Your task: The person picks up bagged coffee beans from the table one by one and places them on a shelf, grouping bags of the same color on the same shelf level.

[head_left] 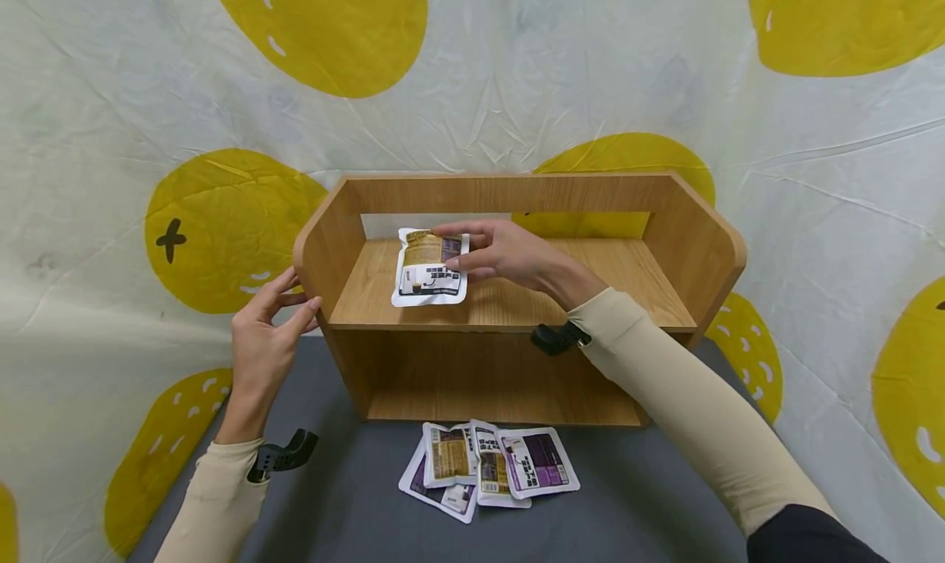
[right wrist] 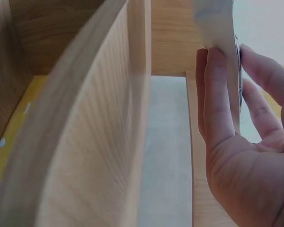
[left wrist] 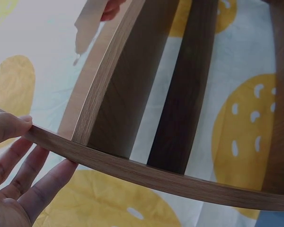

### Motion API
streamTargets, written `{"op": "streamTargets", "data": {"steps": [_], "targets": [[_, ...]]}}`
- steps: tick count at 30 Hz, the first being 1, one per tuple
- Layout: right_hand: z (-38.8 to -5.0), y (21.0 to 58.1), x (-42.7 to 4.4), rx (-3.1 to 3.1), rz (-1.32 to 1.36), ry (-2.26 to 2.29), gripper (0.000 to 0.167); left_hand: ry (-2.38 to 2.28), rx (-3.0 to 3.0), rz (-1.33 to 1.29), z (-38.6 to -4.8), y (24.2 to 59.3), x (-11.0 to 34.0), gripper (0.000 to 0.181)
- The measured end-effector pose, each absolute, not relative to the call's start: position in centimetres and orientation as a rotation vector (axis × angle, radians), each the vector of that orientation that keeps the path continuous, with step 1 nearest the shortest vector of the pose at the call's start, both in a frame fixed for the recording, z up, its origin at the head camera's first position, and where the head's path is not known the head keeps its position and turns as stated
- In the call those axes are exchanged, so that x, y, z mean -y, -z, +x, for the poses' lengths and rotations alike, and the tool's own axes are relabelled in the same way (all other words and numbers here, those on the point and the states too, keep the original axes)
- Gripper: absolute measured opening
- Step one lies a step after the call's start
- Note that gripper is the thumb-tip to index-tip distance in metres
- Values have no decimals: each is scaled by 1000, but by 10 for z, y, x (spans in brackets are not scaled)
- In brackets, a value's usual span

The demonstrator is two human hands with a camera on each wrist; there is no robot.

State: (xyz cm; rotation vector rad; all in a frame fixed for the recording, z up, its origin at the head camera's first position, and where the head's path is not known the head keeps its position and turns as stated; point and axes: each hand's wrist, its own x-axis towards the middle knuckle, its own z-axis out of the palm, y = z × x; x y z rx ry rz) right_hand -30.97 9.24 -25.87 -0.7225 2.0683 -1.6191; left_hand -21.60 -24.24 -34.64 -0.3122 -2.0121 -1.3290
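Observation:
My right hand [head_left: 509, 255] pinches a white-edged pouch [head_left: 428, 276] with gold, purple and dark printing, between thumb and fingers. It holds the pouch above the upper board of a small wooden shelf [head_left: 335, 259], toward the left side. In the right wrist view, the pouch [right wrist: 217, 23] is seen nearly edge-on, with fingers on both faces. At the shelf's left side panel, my left hand [head_left: 267, 337] grips the front edge. The left wrist view shows thumb and fingers of that hand [left wrist: 19, 194] on either side of the panel [left wrist: 132, 172].
Several similar pouches [head_left: 542, 464] lie overlapping on the grey tabletop [head_left: 347, 497] before the shelf. A lower compartment [head_left: 502, 374] opens beneath the upper board. Behind hangs a white cloth [head_left: 472, 128] with yellow shapes.

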Motion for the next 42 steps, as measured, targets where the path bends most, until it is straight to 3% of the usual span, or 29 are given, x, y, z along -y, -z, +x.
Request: {"op": "streamTargets", "data": {"steps": [23, 42], "targets": [[-347, 267, -72, -2052, -601, 1558, 58, 1339, 2015, -314, -216, 346, 240, 59], [-346, 266, -52, -2048, -423, 1524, 64, 1324, 2017, -321, -217, 347, 240, 59]]}}
